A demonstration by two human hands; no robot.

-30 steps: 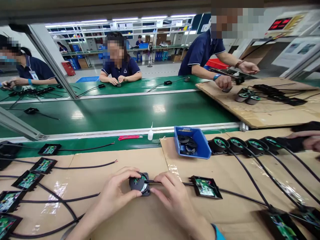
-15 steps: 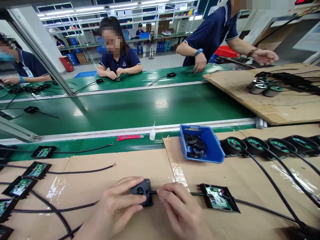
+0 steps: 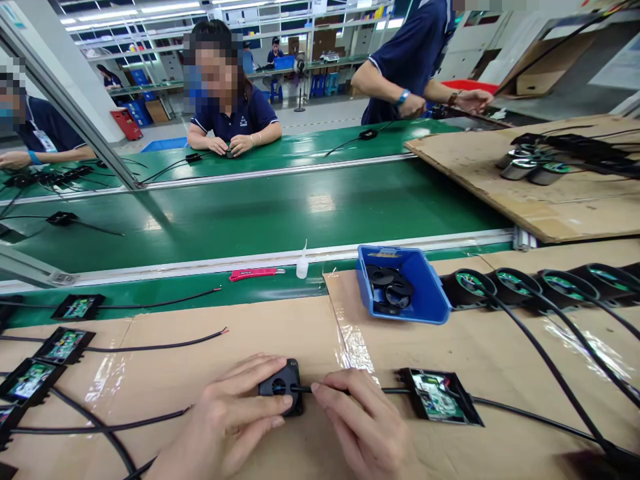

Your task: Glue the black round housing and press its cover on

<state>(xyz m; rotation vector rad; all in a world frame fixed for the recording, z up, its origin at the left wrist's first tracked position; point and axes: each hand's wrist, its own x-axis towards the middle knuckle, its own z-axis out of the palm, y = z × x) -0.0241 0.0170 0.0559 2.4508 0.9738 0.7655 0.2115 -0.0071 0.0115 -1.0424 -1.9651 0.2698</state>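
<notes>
My left hand [image 3: 240, 407] grips a small black square plastic cover [image 3: 294, 373] with a round opening, its thumb and fingers on opposite sides. Pinched in my right hand [image 3: 363, 417] is a black cable [image 3: 304, 390] that enters the cover from the right. The cable runs on under my right hand to an open black housing [image 3: 443, 398] with a green circuit board, and leaves it toward the lower right. Both hands rest low over the brown cardboard [image 3: 280, 327]. My fingertips hide part of the cover and the cable.
A blue bin [image 3: 403, 287] holds black plastic rings. Several round black housings [image 3: 470, 287] with cables line the right. Open board housings [image 3: 63, 345] lie left. A red utility knife [image 3: 255, 274] and a small white bottle [image 3: 302, 263] lie near the rail. Co-workers [image 3: 233, 100] sit and stand opposite.
My hands keep their hold on the cover and cable, with hardly any motion. Across the belt, the standing co-worker's hands have come closer together. The view has shifted slightly.
</notes>
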